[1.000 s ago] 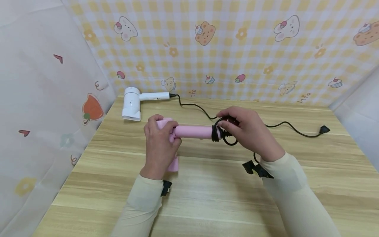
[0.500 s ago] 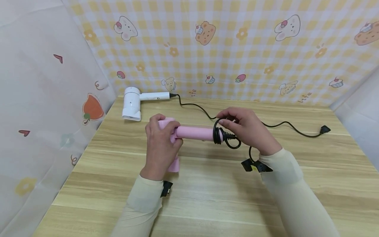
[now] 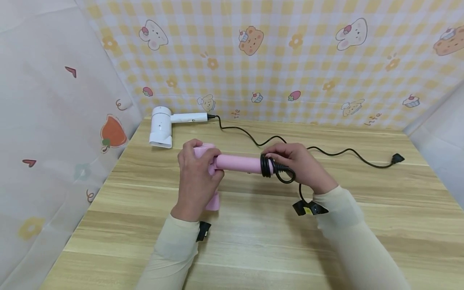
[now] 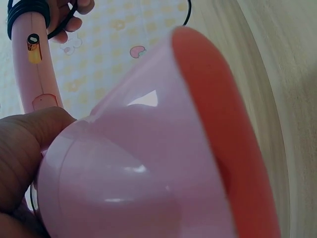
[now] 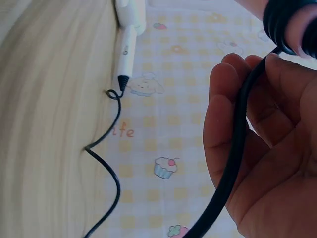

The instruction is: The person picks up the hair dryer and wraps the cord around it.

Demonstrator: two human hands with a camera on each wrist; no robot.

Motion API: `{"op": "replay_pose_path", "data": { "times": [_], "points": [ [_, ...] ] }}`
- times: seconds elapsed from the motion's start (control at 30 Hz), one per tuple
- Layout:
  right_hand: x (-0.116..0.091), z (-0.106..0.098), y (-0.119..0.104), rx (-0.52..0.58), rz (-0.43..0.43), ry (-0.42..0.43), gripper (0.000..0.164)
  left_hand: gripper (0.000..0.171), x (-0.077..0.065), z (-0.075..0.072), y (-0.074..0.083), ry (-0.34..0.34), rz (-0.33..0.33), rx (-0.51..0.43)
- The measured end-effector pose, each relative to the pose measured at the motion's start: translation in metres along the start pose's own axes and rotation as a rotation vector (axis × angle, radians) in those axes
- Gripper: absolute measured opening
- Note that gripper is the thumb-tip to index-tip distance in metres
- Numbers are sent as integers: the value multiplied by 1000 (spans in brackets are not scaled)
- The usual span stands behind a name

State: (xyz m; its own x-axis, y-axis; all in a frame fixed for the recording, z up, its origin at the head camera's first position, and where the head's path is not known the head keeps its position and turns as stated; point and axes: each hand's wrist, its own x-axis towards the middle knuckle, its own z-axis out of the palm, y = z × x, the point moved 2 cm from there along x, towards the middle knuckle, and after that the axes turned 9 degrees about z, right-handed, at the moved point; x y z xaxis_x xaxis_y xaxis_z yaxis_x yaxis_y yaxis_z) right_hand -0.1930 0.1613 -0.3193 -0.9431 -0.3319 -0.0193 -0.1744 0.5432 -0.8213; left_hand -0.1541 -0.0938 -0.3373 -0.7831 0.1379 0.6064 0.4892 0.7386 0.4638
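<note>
- Presently my left hand [image 3: 197, 179] grips the pink hair dryer [image 3: 237, 162] by its head, over the wooden table [image 3: 253, 249].
- My right hand [image 3: 299, 165] pinches its black cord [image 5: 237, 144]; it has just dropped closer to the coils [image 3: 266, 166]. Judgement: winding slightly further along.
- White hair dryer [image 3: 160, 127] lies beyond, near the checked cloth [image 3: 315, 72], unmoved.

Left hand [image 3: 197, 173], right hand [image 3: 302, 164]: bare beyond the cuffs
Left sleeve [image 3: 166, 262]: cream, long, close-fitting, creased along the forearm
Right sleeve [image 3: 366, 253]: matching cream, also long
Cuffs [image 3: 180, 237]: faint greyish band near each edge
Left wrist piece [image 3: 203, 230]: small, black, angular, pale spot
Right wrist piece [image 3: 320, 208]: black, angular, yellow patch [image 3: 307, 210] beside it
</note>
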Motion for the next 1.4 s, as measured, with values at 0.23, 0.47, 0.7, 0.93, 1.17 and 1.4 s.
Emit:
{"op": "replay_pose_path", "data": {
  "times": [0.23,0.47,0.7,0.93,1.17,1.4],
  "points": [
    [-3,8,3,-58,-25,15,22,33,-1,0,-2,3,-16,-11],
    [-8,12,4,-104,-96,34,24,34,0,1,-3,20,-2,-13],
    [-13,16,9,-49,-75,17,16,34,0,1,-3,28,-2,-20],
    [-19,19,11,-38,15,-8,15,33,-1,2,-3,25,-10,-18],
    [-24,24,12,-54,51,-23,12,33,-1,2,-4,23,-19,-11],
    [-31,26,11,-106,52,-37,8,33,-1,1,-4,25,-37,-9]
  ]
}}
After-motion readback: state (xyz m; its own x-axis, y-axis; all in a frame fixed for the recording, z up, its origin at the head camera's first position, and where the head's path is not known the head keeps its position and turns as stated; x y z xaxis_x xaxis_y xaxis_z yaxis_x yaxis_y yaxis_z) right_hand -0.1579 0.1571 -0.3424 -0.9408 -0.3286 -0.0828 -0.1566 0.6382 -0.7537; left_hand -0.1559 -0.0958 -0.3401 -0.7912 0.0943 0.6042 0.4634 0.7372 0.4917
